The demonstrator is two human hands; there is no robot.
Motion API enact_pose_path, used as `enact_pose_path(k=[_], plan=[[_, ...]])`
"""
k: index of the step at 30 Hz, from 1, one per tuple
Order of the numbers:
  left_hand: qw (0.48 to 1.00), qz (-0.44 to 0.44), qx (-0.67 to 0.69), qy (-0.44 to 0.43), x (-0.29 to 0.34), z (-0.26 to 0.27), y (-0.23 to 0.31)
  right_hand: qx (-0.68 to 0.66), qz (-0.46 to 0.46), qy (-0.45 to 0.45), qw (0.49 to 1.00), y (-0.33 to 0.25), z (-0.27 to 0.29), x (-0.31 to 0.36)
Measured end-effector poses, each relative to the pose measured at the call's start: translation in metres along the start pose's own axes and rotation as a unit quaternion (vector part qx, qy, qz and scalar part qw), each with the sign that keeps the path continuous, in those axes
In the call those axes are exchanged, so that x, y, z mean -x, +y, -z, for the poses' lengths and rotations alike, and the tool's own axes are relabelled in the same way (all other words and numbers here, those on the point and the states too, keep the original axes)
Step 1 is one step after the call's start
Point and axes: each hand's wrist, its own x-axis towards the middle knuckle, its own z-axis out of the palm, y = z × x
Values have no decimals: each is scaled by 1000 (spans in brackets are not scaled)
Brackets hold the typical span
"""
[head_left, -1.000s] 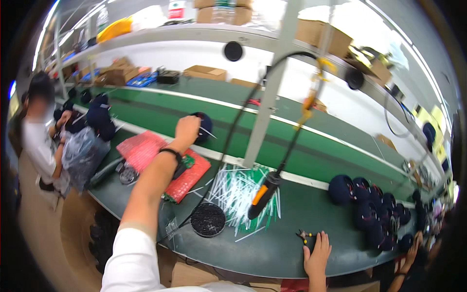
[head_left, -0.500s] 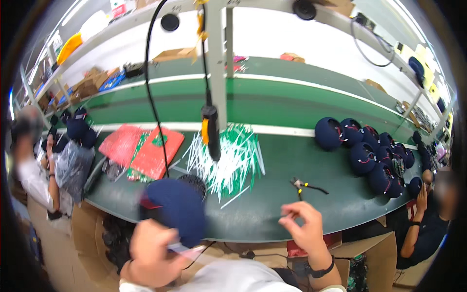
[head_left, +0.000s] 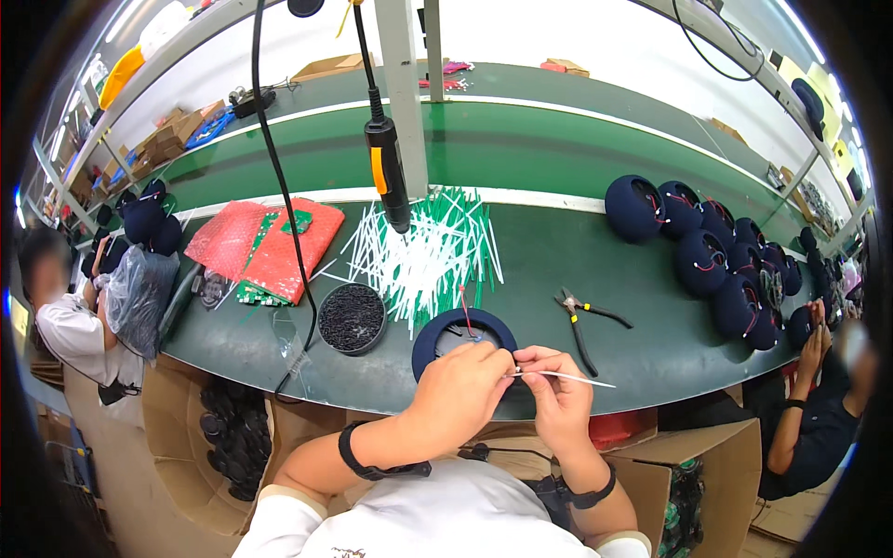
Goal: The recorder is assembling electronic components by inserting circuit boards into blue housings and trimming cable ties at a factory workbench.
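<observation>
A dark blue, hollow round shell (head_left: 423, 347) sits at the table's near edge, its opening up, with a red wire rising from it. My left hand (head_left: 456, 391) lies over its near rim, fingers closed in a pinch. A thin white strip (head_left: 581, 378) runs from my left fingertips through the closed fingers of my right hand (head_left: 562, 395), its free end pointing right. My left fingers hide part of the shell's inside. Yellow-and-black pliers (head_left: 581, 325) lie right of the shell, jaws away from me. Beyond the shell spreads a heap of white and green strips (head_left: 419, 270).
A round black tub of small dark pieces (head_left: 352, 319) stands left of the shell. Red bubble-wrap bags (head_left: 298, 246) and green boards lie farther left. A black-and-orange tool (head_left: 387, 172) hangs from a cable. Several blue shells (head_left: 702, 263) cluster right. Co-workers sit at both sides.
The blue shell has come down from my raised left hand onto the table edge. My right hand has moved left to meet my left hand, and the white strip is now between them.
</observation>
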Motion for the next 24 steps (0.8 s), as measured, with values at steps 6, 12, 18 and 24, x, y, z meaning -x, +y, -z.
enact_pose_path(k=[6, 12, 18, 24], plan=[[999, 13, 47, -8, -4, 6, -1, 35, -52, -67, 996, -12, 14, -7], [991, -40, -43, -120, -10, 27, 0, 645, 48, -19, 763, 19, 80, -52], [986, 45, 103, -122, -23, 19, -5, 492, 68, -60, 866, 14, 87, -30], [982, 50, 129, -130, -27, 19, -11, 423, 32, -53, 904, -38, 65, 6]])
